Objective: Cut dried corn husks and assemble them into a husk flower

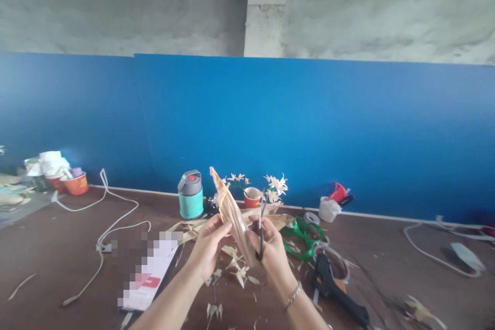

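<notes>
My left hand (212, 243) pinches a long, pale dried corn husk (234, 212) that is raised above the table and slants from upper left to lower right. Black-handled scissors (260, 242) sit in my right hand (271, 247), their blades pointing up beside the husk. The husk's lower part passes close to my right fingers; whether they also touch it I cannot tell. Below the hands lie cut husk pieces (240, 273), some petal-shaped. Behind, pale husk flowers (277, 185) on stems rise around a red-and-white paper cup (252, 197).
A teal flask (191, 201) stands behind my left hand, with a phone (152, 276) nearer. To the right are green ribbon (301, 240), a black glue gun (338, 289), a tape roll (311, 218) and a white cup (329, 209). White cables (102, 237) cross the left side.
</notes>
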`<control>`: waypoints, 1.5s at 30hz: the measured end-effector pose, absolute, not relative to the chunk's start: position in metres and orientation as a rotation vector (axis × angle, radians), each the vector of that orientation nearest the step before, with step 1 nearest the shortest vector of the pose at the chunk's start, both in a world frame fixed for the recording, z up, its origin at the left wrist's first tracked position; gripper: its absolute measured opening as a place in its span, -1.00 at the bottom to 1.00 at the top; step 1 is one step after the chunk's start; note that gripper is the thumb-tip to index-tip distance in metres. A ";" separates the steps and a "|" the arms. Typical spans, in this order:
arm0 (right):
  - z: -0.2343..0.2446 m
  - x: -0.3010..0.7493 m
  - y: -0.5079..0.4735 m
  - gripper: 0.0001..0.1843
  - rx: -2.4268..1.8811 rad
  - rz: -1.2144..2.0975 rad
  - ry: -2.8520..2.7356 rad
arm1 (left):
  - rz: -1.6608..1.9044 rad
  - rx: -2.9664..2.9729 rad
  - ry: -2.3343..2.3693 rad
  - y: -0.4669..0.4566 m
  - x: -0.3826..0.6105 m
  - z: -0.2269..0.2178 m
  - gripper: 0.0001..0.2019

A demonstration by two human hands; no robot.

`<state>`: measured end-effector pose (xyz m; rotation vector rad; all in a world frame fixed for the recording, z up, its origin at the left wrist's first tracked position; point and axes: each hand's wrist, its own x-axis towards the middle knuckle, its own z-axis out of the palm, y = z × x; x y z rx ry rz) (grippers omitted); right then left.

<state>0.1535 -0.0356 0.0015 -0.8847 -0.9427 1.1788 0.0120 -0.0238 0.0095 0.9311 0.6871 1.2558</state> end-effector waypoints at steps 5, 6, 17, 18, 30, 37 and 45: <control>0.000 0.152 -0.036 -0.57 -0.871 1.204 -0.916 | 1.144 0.933 0.574 -0.028 0.016 0.009 -0.85; 0.001 0.151 -0.036 -0.56 -0.880 1.207 -0.905 | 1.137 0.950 0.582 -0.029 0.017 0.008 -0.83; 0.013 0.149 -0.043 -0.50 -0.972 1.307 -0.927 | 1.314 1.168 0.951 -0.031 0.022 0.014 -0.77; 0.013 0.149 -0.044 -0.51 -0.946 1.317 -0.946 | 1.298 1.156 0.948 -0.030 0.022 0.014 -0.79; 0.001 0.162 -0.034 -0.61 -0.818 1.291 -0.885 | 1.160 0.883 0.713 -0.031 0.018 0.014 -0.82; 0.002 0.162 -0.033 -0.71 -0.991 1.044 -1.086 | 1.165 0.789 0.622 -0.029 0.016 0.009 -0.83; 0.007 0.167 -0.036 -0.70 -0.900 1.140 -0.939 | 1.204 0.667 0.589 -0.027 0.016 0.012 -0.80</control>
